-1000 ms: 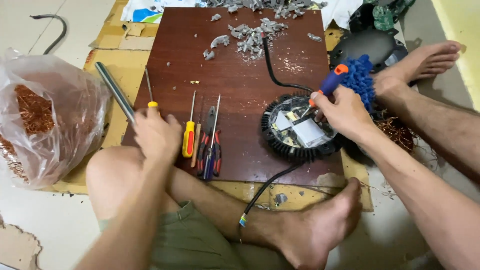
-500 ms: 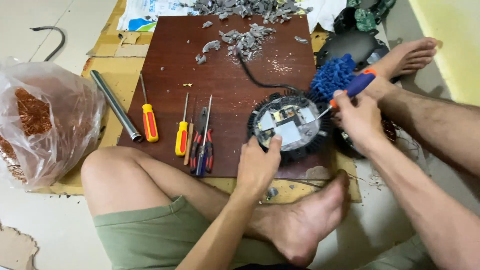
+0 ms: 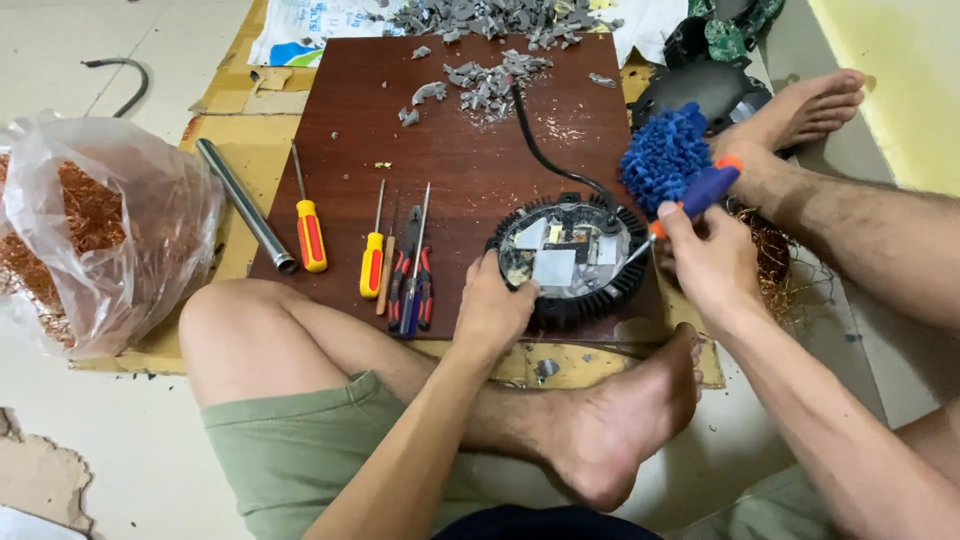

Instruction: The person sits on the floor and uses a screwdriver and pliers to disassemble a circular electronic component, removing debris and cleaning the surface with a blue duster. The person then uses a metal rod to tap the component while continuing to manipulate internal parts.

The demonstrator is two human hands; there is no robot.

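Note:
A round black finned housing (image 3: 572,262) with a circuit board inside lies on a dark red wooden board (image 3: 470,160). My left hand (image 3: 495,305) grips its near left rim. My right hand (image 3: 705,255) holds a blue and orange screwdriver (image 3: 690,205), its tip pointing into the right side of the housing. A black cable (image 3: 545,155) runs from the housing toward the far edge of the board.
On the board lie an orange screwdriver (image 3: 310,225), a yellow one (image 3: 373,255) and pliers (image 3: 412,280), beside a metal tube (image 3: 245,205). Grey plastic scraps (image 3: 485,80) lie farther off. A bag of copper wire (image 3: 100,235) sits left, a blue mop head (image 3: 665,155) right.
My left hand let go of the orange screwdriver, crossed to the right and took hold of the housing rim. My right hand stays at the housing with the blue screwdriver.

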